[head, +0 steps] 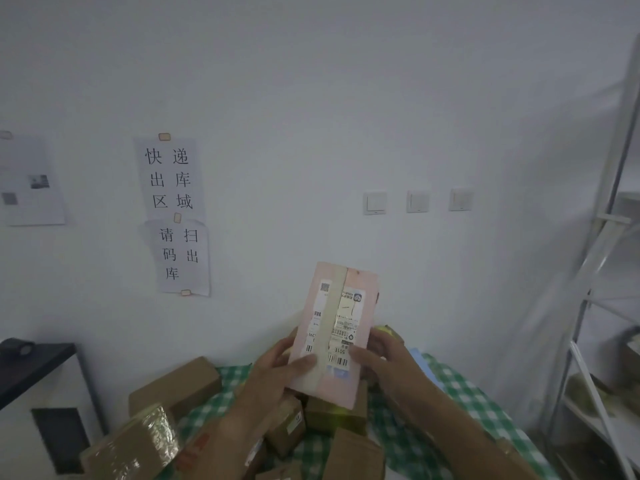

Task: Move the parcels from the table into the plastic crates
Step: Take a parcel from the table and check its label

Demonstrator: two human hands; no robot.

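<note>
A flat pink parcel (pixel 337 327) with a white shipping label and a strip of tape is held upright in front of the wall. My left hand (pixel 277 367) grips its lower left edge, thumb across the front. My right hand (pixel 379 356) grips its lower right edge. Below them several brown cardboard parcels (pixel 175 386) lie piled on a table with a green checked cloth (pixel 460 400). One parcel wrapped in shiny tape (pixel 135 441) sits at the front left. No plastic crate is in view.
A white metal shelf rack (pixel 595 306) stands at the right. A white cabinet with a dark top (pixel 38 386) stands at the left. Paper notices (pixel 173 216) and three wall switches (pixel 417 201) are on the wall behind.
</note>
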